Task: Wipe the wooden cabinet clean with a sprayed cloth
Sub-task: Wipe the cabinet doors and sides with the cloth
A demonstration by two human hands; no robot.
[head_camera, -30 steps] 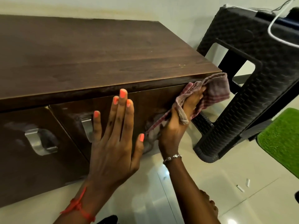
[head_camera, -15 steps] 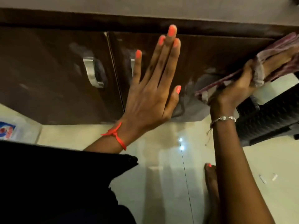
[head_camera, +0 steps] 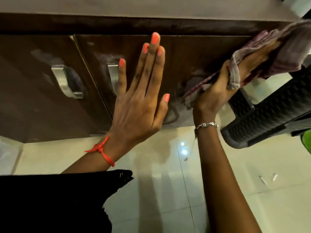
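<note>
floor: glossy pale tiles (head_camera: 168, 190) below the wooden cabinet (head_camera: 42, 115).
left hand (head_camera: 136, 105): fingers spread, flat on the cabinet's right door.
right hand (head_camera: 223, 88): clamped on the cloth (head_camera: 289, 54), pressed at that door's right edge.

no readable text, no labels, no brands, no numbers anywhere in view

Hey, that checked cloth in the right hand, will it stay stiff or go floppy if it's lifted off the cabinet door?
Probably floppy: the cloth bunches in folds around the right hand, and a loose corner hangs below it. It looks thin, so likely light. Pressed on the cabinet door, it seems to conform rather than slide off.
</note>
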